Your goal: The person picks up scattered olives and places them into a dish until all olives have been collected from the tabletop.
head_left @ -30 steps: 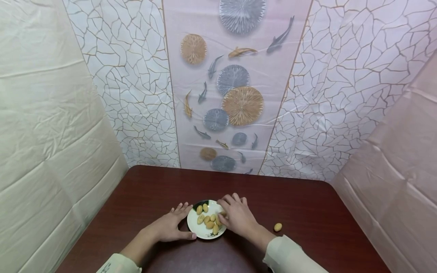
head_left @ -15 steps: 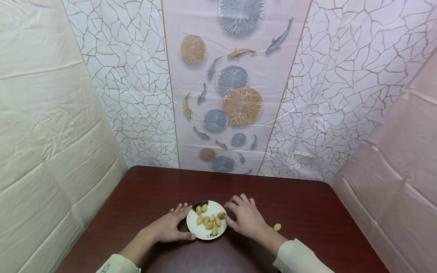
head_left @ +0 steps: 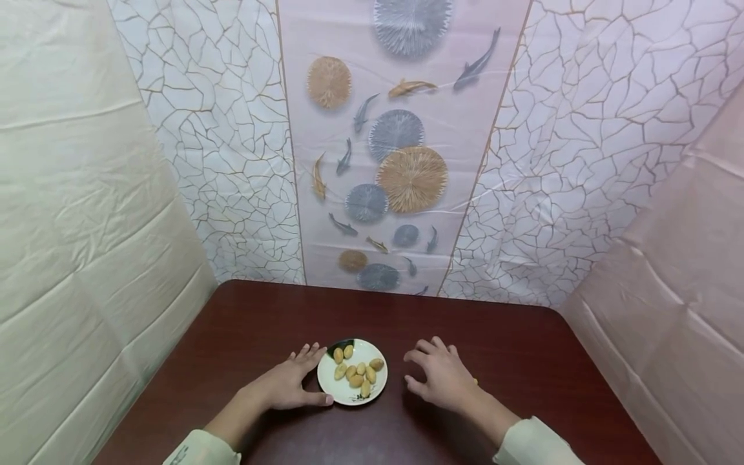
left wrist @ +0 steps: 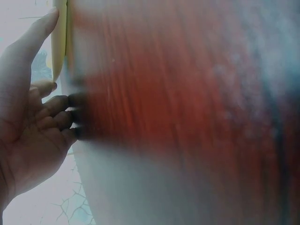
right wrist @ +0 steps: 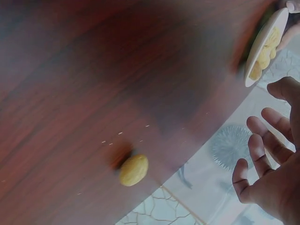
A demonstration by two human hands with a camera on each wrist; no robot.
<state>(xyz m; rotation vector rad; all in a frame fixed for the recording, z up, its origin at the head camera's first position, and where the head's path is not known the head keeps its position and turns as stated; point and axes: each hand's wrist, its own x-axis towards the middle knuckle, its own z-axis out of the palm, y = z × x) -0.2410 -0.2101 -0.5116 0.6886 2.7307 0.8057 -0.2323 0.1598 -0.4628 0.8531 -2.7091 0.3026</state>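
Observation:
A small round white plate (head_left: 334, 391) with a dark green patch at its rim stands on the table in the head view. On it lie several small yellow oval fruits (head_left: 356, 381). My left hand (head_left: 285, 385) rests at the plate's left side, fingers extended, with thumb and fingertip at the rim. To the right of the plate, apart from it, my right hand (head_left: 442, 376) hovers over the table with loosely bent fingers and nothing in them. One more yellow fruit (right wrist: 134, 170) lies alone on the table; in the head view the right hand hides most of it.
The dark red-brown table (head_left: 279, 310) has rounded far corners. Behind it hangs a patterned cloth (head_left: 378, 258) with fish and round motifs. Pale cloth walls (head_left: 116, 258) close off both sides. Tiny light crumbs (right wrist: 120, 133) lie near the lone fruit.
The right hand has left a yellow fruit at the plate's right side and moved right, towards the lone fruit. The left hand has stayed at the rim.

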